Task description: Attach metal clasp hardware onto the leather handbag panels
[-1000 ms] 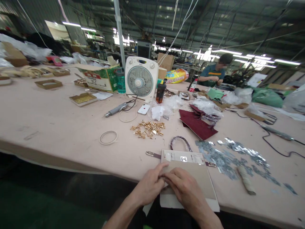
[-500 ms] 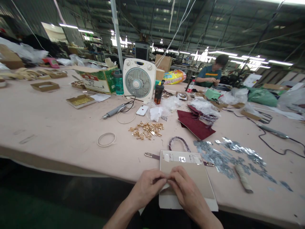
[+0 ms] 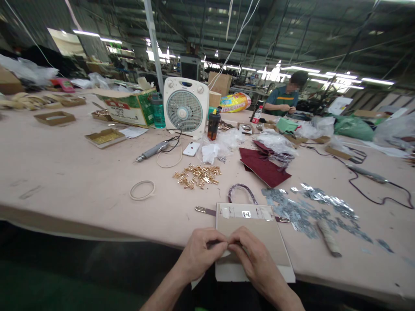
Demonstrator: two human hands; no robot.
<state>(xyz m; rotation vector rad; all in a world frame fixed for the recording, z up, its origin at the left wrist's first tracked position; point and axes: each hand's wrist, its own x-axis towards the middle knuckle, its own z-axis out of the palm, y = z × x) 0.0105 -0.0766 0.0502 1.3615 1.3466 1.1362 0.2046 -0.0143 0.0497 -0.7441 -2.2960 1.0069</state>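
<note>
Beige is the panel [image 3: 271, 236], which lies flat on the desk [image 3: 170, 211], partly under my right hand [image 3: 254, 255] and just beside my left hand [image 3: 201, 252]. Both hands are closed in a pinch, their fingertips meeting over the left side of the panel; what is between them is too small for me to tell. Neither palm seems to press the panel firmly, so I think that a sudden pull could turn it. Its near edge, below my right hand, seems to reach past the edge of the desk, and a heavy wrist could tip it there. Below my left hand a pale piece [image 3: 197, 282] hangs at the edge; if it catches on my wrist, it could be creased. Beyond my hands, the handle [image 3: 243, 188] and the two buckled straps, the left strap [image 3: 209, 211] and the right strap [image 3: 281, 219], stick out from the panel. If the panel turns, the right strap could push into the thin metal plates [image 3: 292, 214], which lie near it, to the right of my right hand, and their edges could scratch it. The gold fittings [image 3: 198, 176], farther ahead of my left hand, are apart from this and in less danger.
</note>
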